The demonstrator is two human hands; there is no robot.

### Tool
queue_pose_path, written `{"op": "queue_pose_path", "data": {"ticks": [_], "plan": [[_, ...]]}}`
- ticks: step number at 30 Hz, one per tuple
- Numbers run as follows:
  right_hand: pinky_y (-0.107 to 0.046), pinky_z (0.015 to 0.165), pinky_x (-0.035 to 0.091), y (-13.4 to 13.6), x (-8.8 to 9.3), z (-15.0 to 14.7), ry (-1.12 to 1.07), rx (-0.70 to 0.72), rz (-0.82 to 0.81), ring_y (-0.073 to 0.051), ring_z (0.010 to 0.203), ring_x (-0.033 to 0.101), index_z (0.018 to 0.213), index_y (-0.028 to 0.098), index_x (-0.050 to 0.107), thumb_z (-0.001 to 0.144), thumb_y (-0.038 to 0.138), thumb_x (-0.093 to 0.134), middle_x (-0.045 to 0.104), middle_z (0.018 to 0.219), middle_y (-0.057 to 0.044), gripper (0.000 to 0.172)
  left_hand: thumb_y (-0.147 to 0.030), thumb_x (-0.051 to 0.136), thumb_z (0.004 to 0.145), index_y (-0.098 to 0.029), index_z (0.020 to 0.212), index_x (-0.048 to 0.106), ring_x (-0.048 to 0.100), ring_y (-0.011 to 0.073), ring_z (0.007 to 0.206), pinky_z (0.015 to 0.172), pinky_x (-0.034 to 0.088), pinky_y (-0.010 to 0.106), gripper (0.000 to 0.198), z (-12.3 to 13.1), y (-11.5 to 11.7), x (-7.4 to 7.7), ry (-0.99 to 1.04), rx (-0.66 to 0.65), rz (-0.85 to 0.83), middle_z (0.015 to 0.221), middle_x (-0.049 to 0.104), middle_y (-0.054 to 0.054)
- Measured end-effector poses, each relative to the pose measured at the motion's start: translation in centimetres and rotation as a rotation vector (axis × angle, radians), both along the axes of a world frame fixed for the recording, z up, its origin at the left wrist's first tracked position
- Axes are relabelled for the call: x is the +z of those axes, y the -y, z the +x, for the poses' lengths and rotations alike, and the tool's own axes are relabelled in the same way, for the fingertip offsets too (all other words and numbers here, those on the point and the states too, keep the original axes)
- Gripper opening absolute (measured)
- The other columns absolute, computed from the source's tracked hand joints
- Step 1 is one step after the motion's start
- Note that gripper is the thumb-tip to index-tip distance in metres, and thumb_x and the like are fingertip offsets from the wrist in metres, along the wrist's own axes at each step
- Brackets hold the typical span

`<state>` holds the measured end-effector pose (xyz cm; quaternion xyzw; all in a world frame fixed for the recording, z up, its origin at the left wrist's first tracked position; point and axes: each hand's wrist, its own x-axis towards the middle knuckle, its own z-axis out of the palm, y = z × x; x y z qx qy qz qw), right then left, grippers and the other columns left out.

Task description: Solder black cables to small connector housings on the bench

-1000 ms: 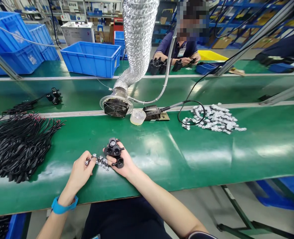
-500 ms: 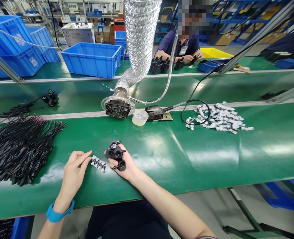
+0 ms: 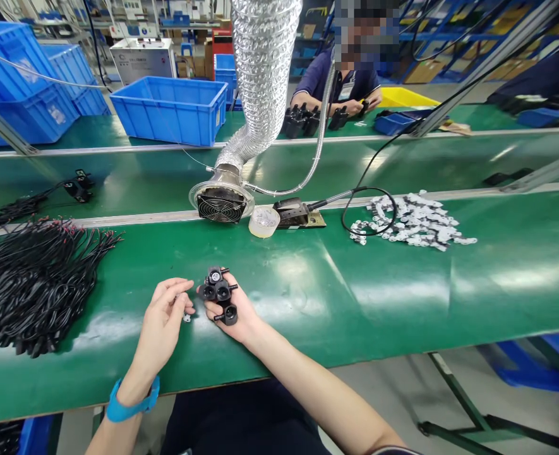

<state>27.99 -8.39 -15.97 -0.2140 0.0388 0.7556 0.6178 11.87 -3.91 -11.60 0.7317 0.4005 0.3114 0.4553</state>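
Note:
My right hand (image 3: 245, 314) is closed around several black round plastic housings (image 3: 223, 291), each with a short side stub and an open round face. One of them shows a light round mark inside. Close by on the left, my left hand (image 3: 165, 316), with a blue wristband, has its thumb and fingers pinched together. A small end of a strip of white-and-black pieces (image 3: 187, 318) peeks out under those fingertips; the hand hides the rest. The fingertips are just left of the housings, with a narrow gap between.
Bundled black cables (image 3: 37, 291) lie at left, white pieces (image 3: 416, 221) at right. A fume fan (image 3: 221, 206) on a silver duct, a round tub (image 3: 264, 222) and a soldering iron stand (image 3: 292, 213) line the back edge. Beyond are a blue bin (image 3: 168, 114) and a co-worker (image 3: 336, 88).
My left hand has moved right toward the housings and turned, so its fingers now cover most of the strip. The right hand still holds the housings. The whole view has shifted slightly.

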Motion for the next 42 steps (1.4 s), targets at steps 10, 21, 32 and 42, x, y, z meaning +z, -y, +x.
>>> {"op": "queue_pose_path", "data": {"ticks": [10, 21, 32, 42], "plan": [[-0.021, 0.042, 0.035, 0.2, -0.3, -0.1, 0.039, -0.044, 0.016, -0.007, 0.037, 0.04, 0.082, 0.017, 0.059, 0.1, 0.053, 0.045, 0.061, 0.062, 0.002, 0.043, -0.021, 0.057, 0.099, -0.026, 0.141, 0.054, 0.071, 0.0203, 0.092, 0.087, 0.056, 0.038, 0.043, 1.9, 2.2, -1.3, -0.143, 0.056, 0.744, 0.112, 0.075, 0.008], [-0.02, 0.042, 0.037, 0.4, -0.1, -0.4, -0.012, -0.013, 0.018, -0.009, 0.037, 0.042, 0.075, 0.017, 0.059, 0.101, 0.054, 0.043, 0.054, 0.05, 0.003, 0.048, -0.013, 0.058, 0.096, -0.026, 0.151, 0.044, 0.07, 0.0236, 0.101, 0.094, 0.048, 0.042, 0.058, 2.1, 1.9, -2.6, -0.246, -0.011, 0.936, 0.113, 0.075, 0.01], [-0.02, 0.039, 0.035, 0.4, 0.3, -0.5, -0.03, -0.038, -0.073, -0.008, 0.034, 0.042, 0.071, 0.018, 0.054, 0.098, 0.055, 0.051, 0.052, 0.047, 0.005, 0.046, -0.004, 0.061, 0.092, -0.02, 0.137, 0.059, 0.062, 0.0262, 0.117, 0.097, 0.051, 0.043, 0.048, 1.7, 2.1, -2.6, -0.158, -0.09, 0.927, 0.133, 0.065, 0.015], [-0.021, 0.041, 0.037, 0.3, -0.3, -0.4, -0.012, -0.051, 0.026, -0.007, 0.036, 0.047, 0.087, 0.015, 0.058, 0.102, 0.052, 0.046, 0.065, 0.069, 0.001, 0.041, -0.007, 0.063, 0.092, -0.025, 0.125, 0.067, 0.063, 0.0194, 0.095, 0.084, 0.051, 0.034, 0.038, 1.9, 2.0, -1.5, -0.073, -0.022, 0.729, 0.104, 0.068, 0.006]]}}
